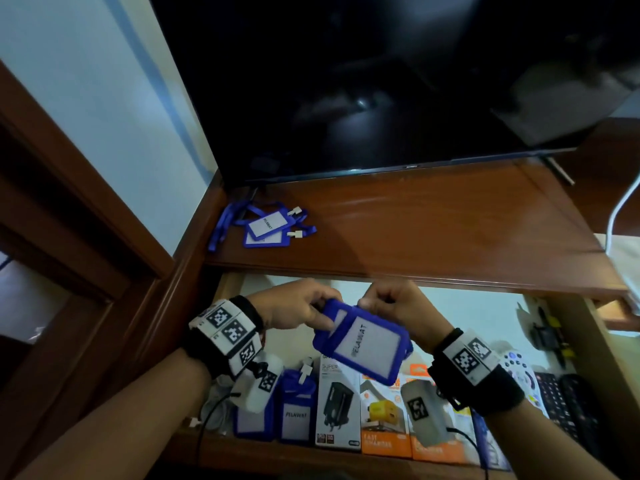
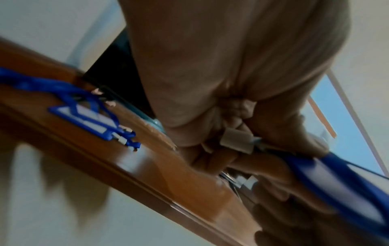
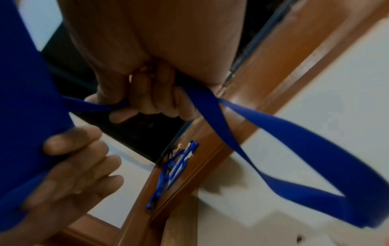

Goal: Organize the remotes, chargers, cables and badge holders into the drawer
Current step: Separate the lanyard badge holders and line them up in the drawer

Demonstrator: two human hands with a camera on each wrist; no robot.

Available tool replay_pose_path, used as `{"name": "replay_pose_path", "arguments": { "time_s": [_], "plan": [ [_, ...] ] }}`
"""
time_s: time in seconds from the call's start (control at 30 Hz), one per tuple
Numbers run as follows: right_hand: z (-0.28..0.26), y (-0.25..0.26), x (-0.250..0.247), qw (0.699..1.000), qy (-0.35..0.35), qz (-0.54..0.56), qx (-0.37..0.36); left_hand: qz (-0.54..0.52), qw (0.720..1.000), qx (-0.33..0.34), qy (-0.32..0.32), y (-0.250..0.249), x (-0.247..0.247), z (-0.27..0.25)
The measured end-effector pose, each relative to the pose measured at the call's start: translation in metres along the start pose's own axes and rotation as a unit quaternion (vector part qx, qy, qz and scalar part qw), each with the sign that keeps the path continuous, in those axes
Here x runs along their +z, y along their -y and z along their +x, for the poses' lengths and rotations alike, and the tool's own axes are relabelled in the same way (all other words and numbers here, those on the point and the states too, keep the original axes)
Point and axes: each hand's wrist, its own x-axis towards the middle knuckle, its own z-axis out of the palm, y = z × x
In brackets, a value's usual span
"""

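Both hands, left hand [image 1: 298, 304] and right hand [image 1: 398, 306], pinch the badge holder [image 1: 363, 344] between them.

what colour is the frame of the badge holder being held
Blue, around a white insert; the badge holder shows best in the head view.

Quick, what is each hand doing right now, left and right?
Left hand: grips the top edge of the blue plastic badge holder.
Right hand: fingers curled round the holder's blue lanyard strap.

Dim room throughout; the large black television screen [image 1: 398, 81] shows faint reflections. Wide-angle bending warps the edges. Both wrist views are smeared, probably motion blur.
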Motion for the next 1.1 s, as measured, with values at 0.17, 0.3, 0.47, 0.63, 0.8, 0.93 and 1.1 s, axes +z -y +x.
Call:
{"name": "replay_pose_path", "arguments": {
  "time_s": [0.17, 0.3, 0.47, 0.63, 0.8, 0.93, 1.1],
  "plan": [
    [-0.002, -0.012, 0.013, 0.976, -0.084, 0.191, 0.065, -0.191, 0.974, 0.070, -0.096, 0.002, 0.002, 0.002],
    [0.003, -0.019, 0.024, 0.986, -0.062, 0.123, 0.093, -0.273, 0.925, 0.059, -0.259, -0.001, 0.004, 0.010],
    [-0.003, 0.003, 0.033, 0.998, 0.017, -0.022, 0.050, -0.187, 0.889, 0.004, -0.417, 0.006, 0.005, 0.019],
    [-0.001, 0.021, 0.028, 0.985, 0.078, -0.152, -0.014, 0.101, 0.918, -0.031, -0.383, 0.024, 0.011, 0.019],
    [0.010, 0.018, 0.015, 0.969, 0.067, -0.233, -0.053, 0.247, 0.956, -0.057, -0.148, 0.028, 0.017, 0.010],
    [0.015, 0.001, 0.012, 0.986, 0.053, -0.159, -0.016, 0.156, 0.986, -0.037, -0.040, 0.024, 0.020, -0.002],
    [0.011, -0.011, 0.025, 0.996, 0.043, 0.066, 0.036, -0.016, 0.987, 0.016, -0.160, 0.028, 0.020, -0.010]
  ]
}}
